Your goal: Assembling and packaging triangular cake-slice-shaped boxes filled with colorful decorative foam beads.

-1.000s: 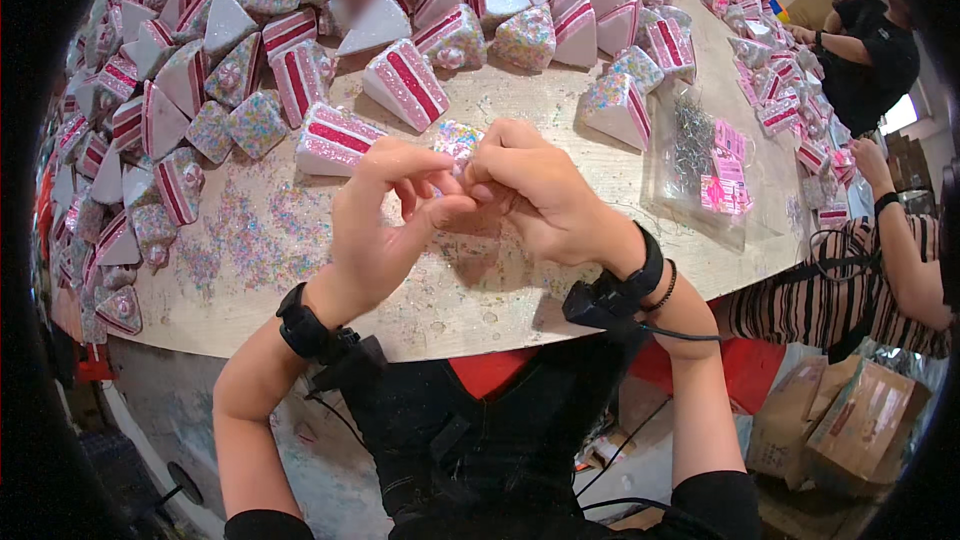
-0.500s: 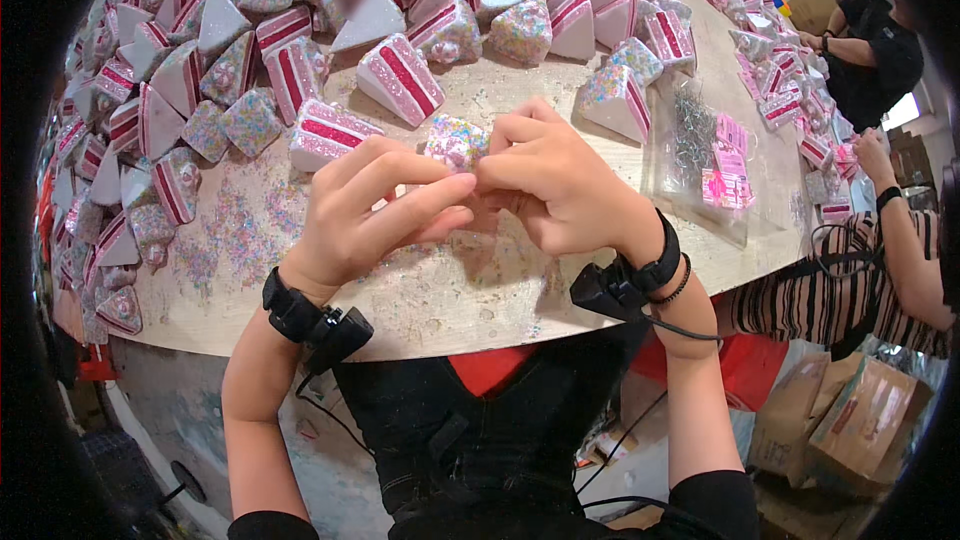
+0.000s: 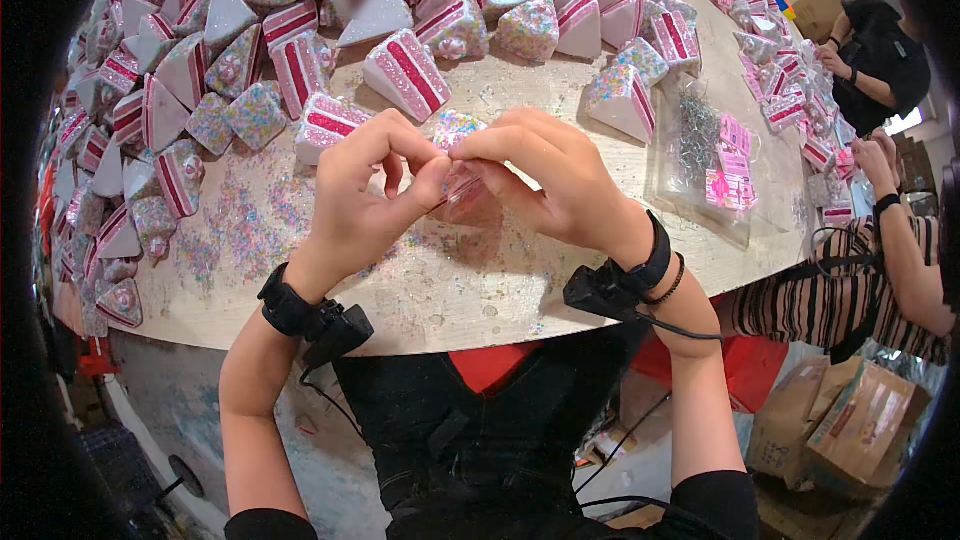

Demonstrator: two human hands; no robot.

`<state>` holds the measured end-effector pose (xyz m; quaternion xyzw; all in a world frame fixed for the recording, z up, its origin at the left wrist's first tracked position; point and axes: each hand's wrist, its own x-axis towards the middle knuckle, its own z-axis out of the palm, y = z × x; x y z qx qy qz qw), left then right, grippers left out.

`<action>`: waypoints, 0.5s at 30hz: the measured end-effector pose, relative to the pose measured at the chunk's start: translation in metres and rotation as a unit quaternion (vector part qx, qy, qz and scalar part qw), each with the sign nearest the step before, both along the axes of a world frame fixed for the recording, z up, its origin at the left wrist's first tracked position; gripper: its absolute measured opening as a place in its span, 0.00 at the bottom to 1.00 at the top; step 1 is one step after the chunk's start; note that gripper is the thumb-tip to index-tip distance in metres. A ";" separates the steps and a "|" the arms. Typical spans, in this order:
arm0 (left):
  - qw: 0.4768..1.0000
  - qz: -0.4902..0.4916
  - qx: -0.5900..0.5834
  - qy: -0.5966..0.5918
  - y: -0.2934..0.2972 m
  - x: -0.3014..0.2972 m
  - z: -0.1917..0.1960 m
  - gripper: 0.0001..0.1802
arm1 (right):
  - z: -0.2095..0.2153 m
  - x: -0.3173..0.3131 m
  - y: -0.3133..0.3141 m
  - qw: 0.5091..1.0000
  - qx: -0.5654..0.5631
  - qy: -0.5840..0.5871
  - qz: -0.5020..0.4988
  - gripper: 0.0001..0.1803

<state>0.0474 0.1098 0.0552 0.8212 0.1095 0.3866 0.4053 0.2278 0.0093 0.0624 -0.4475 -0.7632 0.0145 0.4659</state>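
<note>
My left hand (image 3: 365, 185) and my right hand (image 3: 560, 175) meet over the table, both closed in a pinch with thumbs and forefingers nearly touching. What the fingertips grip is too small and hidden to make out. Just beyond them shows the sprinkle-covered top of a toy cake slice (image 3: 458, 126), partly hidden by my hands. Beneath the fingertips is a pinkish, see-through-looking patch (image 3: 468, 202) that I cannot identify. A pink slice with a red stripe (image 3: 328, 126) lies beside my left hand, and another slice (image 3: 408, 74) lies farther off.
Many glittery cake slices (image 3: 225, 15) are heaped along the far and left sides. Loose sprinkles (image 3: 235, 230) dot the table (image 3: 420, 315). At right, a clear tray (image 3: 690, 210) holds metal hooks (image 3: 695, 130) and pink tags (image 3: 733, 165). Two people work at the right edge near cardboard boxes (image 3: 865, 420).
My left fingers have gone from spread to a pinch against the right fingertips. The right fingers have straightened somewhat. The pinkish patch beneath shows more.
</note>
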 end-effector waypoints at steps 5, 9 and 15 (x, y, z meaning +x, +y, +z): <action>0.994 -0.022 -0.106 -0.011 -0.004 0.002 0.000 0.03 | 0.003 0.002 0.002 0.999 0.044 -0.019 -0.009 0.12; 0.991 -0.020 -0.134 0.009 -0.008 0.003 -0.003 0.04 | 0.003 0.003 0.002 0.998 0.042 -0.043 -0.033 0.10; 0.991 -0.016 -0.131 0.005 -0.011 0.006 -0.004 0.04 | 0.001 0.003 0.001 0.997 0.049 -0.036 -0.048 0.10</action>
